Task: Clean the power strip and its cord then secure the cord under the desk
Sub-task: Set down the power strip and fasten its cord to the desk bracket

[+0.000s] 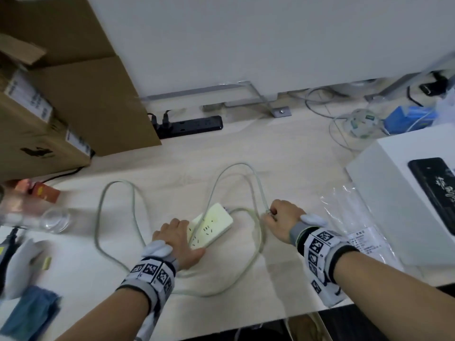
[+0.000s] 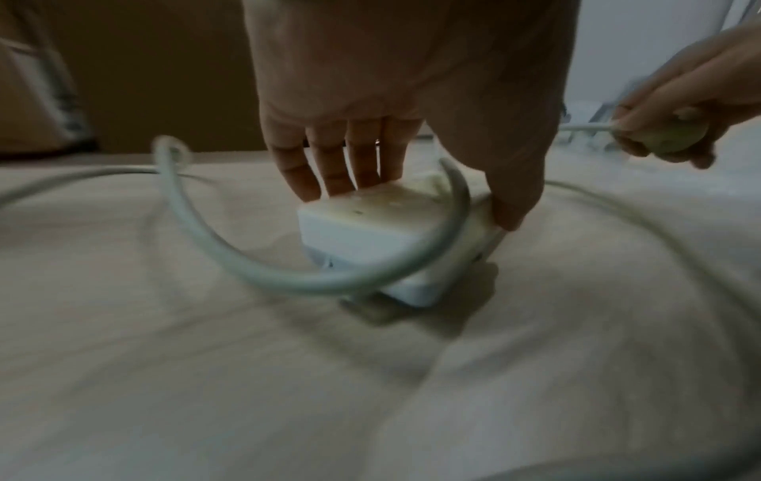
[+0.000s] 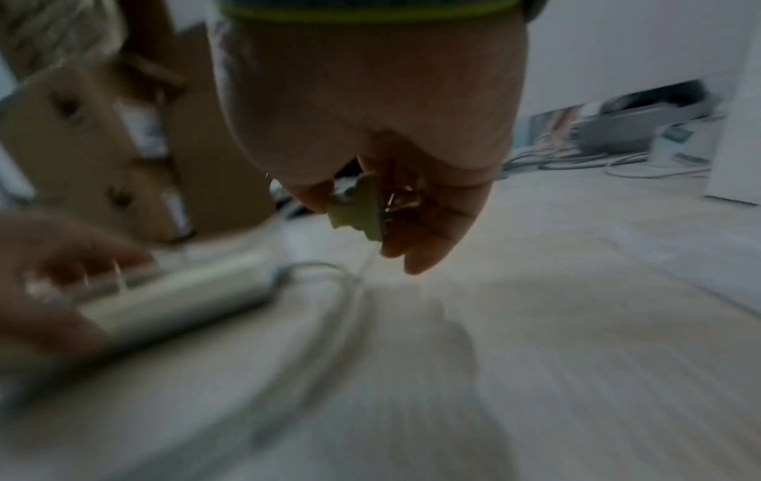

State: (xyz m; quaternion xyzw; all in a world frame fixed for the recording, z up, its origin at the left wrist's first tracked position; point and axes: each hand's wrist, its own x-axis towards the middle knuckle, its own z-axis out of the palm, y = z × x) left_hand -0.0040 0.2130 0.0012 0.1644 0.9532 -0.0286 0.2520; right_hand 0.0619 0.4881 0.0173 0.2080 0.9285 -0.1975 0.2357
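A white power strip (image 1: 216,225) lies on the pale wooden desk (image 1: 283,148). My left hand (image 1: 181,238) grips its near end, fingers along one long side and the thumb on the other. In the left wrist view the strip (image 2: 362,234) sits under those fingers, with the cord (image 2: 263,276) curving in front. The pale grey cord (image 1: 115,210) lies in wide loose loops around the strip. My right hand (image 1: 279,217), just right of the strip, holds the cord's plug (image 3: 358,208). The plug's brass prongs show between the fingers.
Cardboard boxes (image 1: 61,107) stand at the left and a black power strip (image 1: 189,125) lies along the back wall. A glass (image 1: 54,220), a blue cloth (image 1: 29,313) and a white glove (image 1: 19,264) lie at the near left. At the right are a white box (image 1: 406,193) and a plastic bag (image 1: 349,217).
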